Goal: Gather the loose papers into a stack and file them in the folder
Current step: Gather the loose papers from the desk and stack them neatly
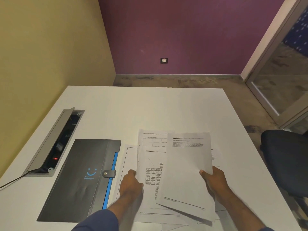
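Both hands are holding sheets: right hand [215, 182] pinching the top page [186, 169], left hand [131, 184] gripping the chart page [150, 164]; the closed folder [83, 177] is lying lengthwise at lower left, nearer the left hand.

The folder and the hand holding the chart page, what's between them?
In the head view, one loose sheet lies flat on the table between the closed folder and the left hand.
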{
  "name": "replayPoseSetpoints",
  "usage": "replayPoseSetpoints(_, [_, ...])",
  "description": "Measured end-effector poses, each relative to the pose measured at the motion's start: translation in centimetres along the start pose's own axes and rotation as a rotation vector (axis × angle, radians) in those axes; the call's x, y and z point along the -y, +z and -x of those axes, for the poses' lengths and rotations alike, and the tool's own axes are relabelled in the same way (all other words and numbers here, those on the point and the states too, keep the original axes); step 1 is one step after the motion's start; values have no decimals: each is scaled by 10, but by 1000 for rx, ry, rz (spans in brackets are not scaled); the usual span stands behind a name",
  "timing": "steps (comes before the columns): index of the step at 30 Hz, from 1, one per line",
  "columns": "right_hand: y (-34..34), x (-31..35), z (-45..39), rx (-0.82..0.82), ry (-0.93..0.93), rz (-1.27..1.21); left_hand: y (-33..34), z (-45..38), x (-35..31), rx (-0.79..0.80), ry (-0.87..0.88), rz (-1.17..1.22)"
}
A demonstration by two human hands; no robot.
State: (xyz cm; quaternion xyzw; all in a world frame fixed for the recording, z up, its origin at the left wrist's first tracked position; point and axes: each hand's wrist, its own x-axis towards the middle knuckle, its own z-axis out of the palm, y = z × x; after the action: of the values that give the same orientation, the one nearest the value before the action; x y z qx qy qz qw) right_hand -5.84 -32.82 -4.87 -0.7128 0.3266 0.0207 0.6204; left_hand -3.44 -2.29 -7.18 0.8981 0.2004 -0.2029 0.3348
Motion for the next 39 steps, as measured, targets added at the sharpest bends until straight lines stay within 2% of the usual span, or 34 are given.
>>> replayPoseSetpoints(4, [2,-5,-3,2,25,-8,-3,-10,1,-13,13,16])
replayPoseSetpoints(8, [3,-8,-7,-3,41,-11,-2,-13,-3,24,80,163])
replayPoseSetpoints(14, [8,-4,-5,-14,26,12,-16,-14,-6,86,70,354])
replayPoseSetpoints(20, [14,3,1,-35,-45,110,-24,-14,-16,-54,197,170])
replayPoseSetpoints(27, [13,5,6,-26,-54,116,-28,-11,-8,-95,294,10])
replayPoseSetpoints(32, [12,6,7,-32,-86,193,-28,-12,-8,-108,325,112])
replayPoseSetpoints(35, [10,8,6,-59,-89,206,-36,-15,-12,-186,329,181])
replayPoseSetpoints(39, [7,8,5,-98,-81,198,-63,-21,-15,-250,264,383])
